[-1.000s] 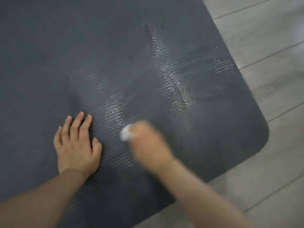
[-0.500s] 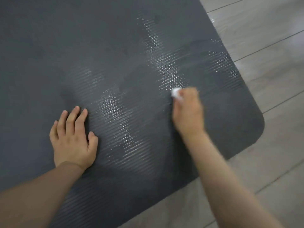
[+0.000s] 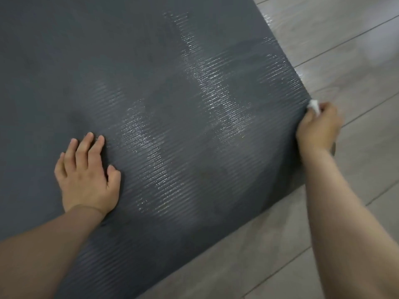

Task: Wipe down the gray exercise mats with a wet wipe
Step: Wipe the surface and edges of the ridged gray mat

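**Edge Pass on the Gray Exercise Mat: Hazards and Hand Position**

Hazards. The right hand (image 3: 317, 128) worked at the very edge of the gray exercise mat (image 3: 151, 72), near its rounded corner. From this position the stroke was likely to run off the mat onto the wood-look plank floor (image 3: 356, 61), so the wet wipe (image 3: 314, 106) could pick up floor dirt and carry it back on the return pass. Pressure at the border could also curl or lift the edge, since the bracing hand lay well apart from it. The ribbed surface showed glossy wet streaks (image 3: 207, 87) with dull patches between them; in my judgement, gaps in coverage could be left if strokes did not overlap. A palm set on a wet band could slip.

Hand pose. The left hand (image 3: 86, 175) lay flat on the mat, fingers straight and slightly spread, thumb out, holding nothing; it pressed down as a brace. The right arm reached forward to the mat's right edge. The right hand was curled, knuckles up, pinching the small bunched white wipe, which showed just past the fingertips, at the border of mat and floor.
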